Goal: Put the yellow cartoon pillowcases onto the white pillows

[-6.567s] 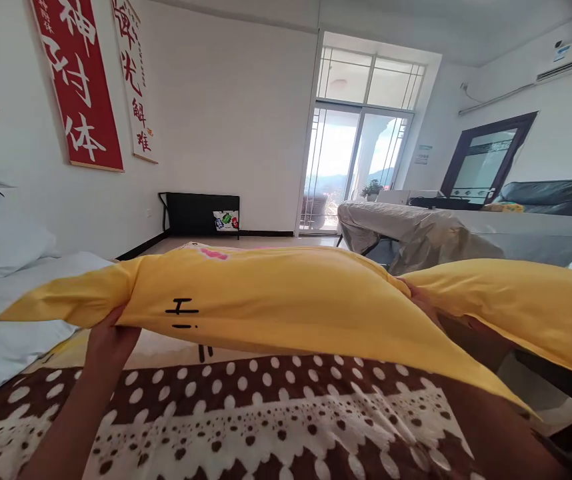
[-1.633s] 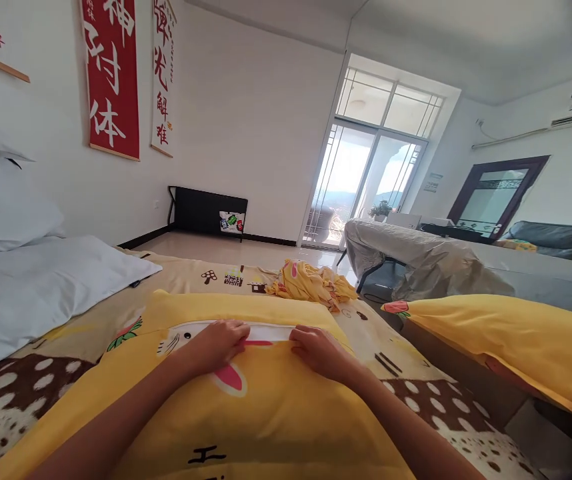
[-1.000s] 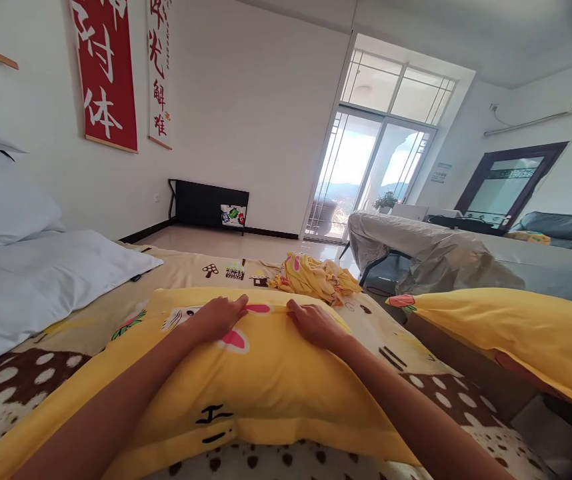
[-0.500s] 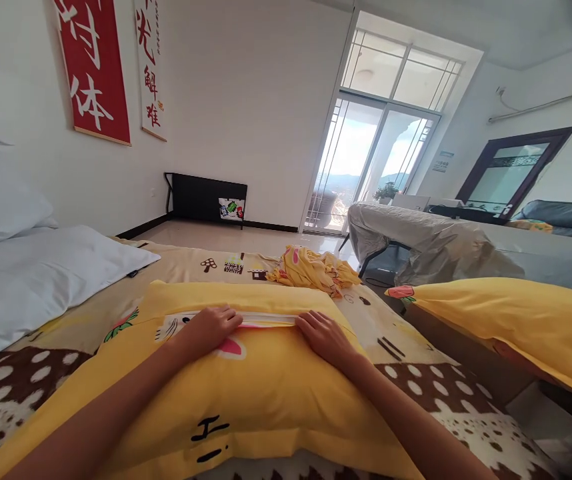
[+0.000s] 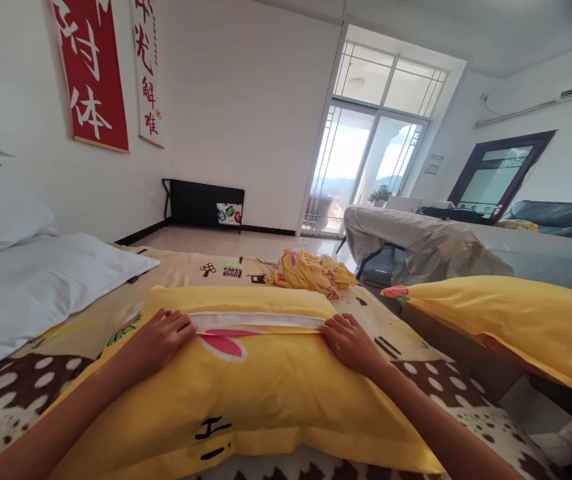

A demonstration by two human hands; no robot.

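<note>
We see the yellow cartoon-print pillowcase (image 5: 276, 393), filled out, lying on the patterned blanket (image 5: 453, 380) directly below and between both hands. Its white-lined slit (image 5: 261, 321) has its long axis running left to right, parallel to the far edge. The left hand (image 5: 166, 337) grips the fabric at the slit's left end, the right hand (image 5: 350, 341) at its right; we find neither hand clearly nearer.

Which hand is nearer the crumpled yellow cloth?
Right. The right hand is in front of the crumpled yellow cloth; the left hand is farther off, to its left.
</note>
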